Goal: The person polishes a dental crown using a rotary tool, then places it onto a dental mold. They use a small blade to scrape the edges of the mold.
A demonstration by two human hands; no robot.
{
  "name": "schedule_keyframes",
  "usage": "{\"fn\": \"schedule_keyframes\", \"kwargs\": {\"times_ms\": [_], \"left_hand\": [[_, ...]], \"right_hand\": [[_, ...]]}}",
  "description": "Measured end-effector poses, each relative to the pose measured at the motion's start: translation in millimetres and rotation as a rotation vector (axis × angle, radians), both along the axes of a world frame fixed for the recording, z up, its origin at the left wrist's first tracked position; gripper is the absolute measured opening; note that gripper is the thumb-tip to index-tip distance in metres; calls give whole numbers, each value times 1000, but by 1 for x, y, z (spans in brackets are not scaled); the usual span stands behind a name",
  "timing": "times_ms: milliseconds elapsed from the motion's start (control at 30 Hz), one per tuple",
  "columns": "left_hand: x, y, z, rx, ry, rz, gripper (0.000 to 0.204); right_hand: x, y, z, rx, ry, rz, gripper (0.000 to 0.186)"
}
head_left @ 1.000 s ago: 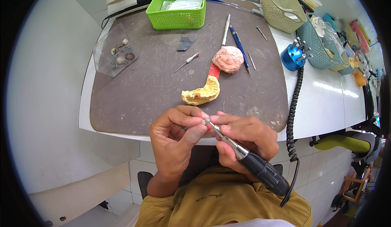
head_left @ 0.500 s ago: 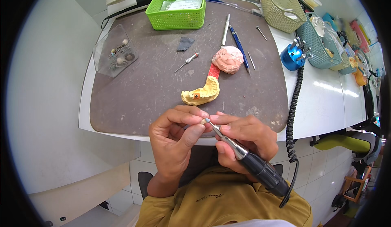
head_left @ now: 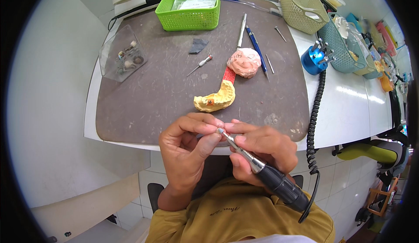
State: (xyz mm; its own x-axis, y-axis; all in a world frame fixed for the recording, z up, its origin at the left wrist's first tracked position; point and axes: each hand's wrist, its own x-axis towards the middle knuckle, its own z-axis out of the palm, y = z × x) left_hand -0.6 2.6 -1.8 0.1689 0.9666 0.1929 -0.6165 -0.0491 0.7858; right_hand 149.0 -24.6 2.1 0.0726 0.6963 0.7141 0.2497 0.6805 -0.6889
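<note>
And here's the left hand (head_left: 185,140), pinching a tiny pale piece (head_left: 217,130), mostly hidden between thumb and fingers; the right hand (head_left: 268,147) grips a rotary handpiece (head_left: 279,182), its bluish tip (head_left: 221,131) aimed at ten o'clock, right at that piece! Danger: a snagging tip or weak pinch could flick it toward the yellow dental cast (head_left: 224,95) at twelve o'clock, or nick a finger.

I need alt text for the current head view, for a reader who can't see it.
A person's right hand holds a black-and-silver rotary tool, its tip at a small, partly hidden piece pinched in the left hand. Beyond, on a brown mat, are a yellow dental model, a pink lump and a green basket.
</note>
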Motion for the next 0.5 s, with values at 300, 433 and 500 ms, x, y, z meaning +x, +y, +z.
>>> {"fn": "schedule_keyframes", "kwargs": {"times_ms": [300,433,500], "left_hand": [[0,0,-1,-2,6,-2,12],[0,1,1,6,6,-5,12],[0,1,1,3,7,-7,12]], "right_hand": [[-1,0,0,-14,26,-10,24],[-1,1,0,3,45,-11,31],[-1,1,1,-1,42,-7,30]]}}
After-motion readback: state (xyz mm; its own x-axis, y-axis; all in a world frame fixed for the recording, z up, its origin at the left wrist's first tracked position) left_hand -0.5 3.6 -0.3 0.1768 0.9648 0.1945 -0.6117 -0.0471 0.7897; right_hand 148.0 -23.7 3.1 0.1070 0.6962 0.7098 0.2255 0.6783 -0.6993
